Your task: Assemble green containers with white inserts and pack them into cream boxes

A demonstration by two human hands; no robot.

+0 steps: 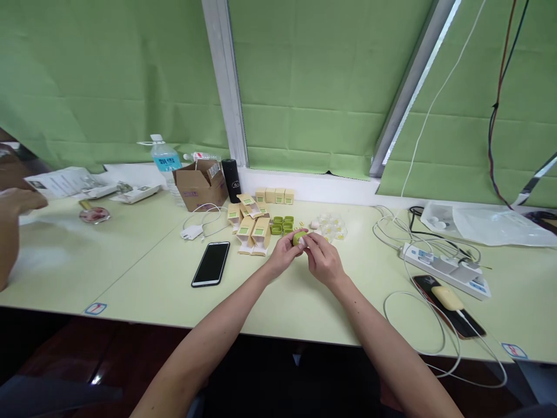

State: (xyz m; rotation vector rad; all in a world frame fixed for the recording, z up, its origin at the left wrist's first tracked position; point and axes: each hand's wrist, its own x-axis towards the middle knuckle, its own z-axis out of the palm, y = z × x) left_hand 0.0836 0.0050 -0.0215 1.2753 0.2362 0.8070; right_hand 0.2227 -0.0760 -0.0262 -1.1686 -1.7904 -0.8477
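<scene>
Over the table, my left hand [282, 255] grips a small round-edged green piece [299, 237], its exact kind partly hidden by the fingers. My right hand [324, 258] is closed against the same piece, with a small white bit showing at its fingertips. Just behind the hands stand several small green square cups [282, 225]. To their left, opened tan paper boxes [252, 229] with green labels lie in a heap. A clear plastic tray [333, 226] with yellow spots lies to the right of the cups.
Left of the boxes are a phone [211, 264], a white charger [191, 232], a cardboard box [201, 186] and a black bottle [231, 180]. On the right lie a power strip [444, 270], loose cables and another phone [467, 325]. Another person's hand [21, 200] shows at far left.
</scene>
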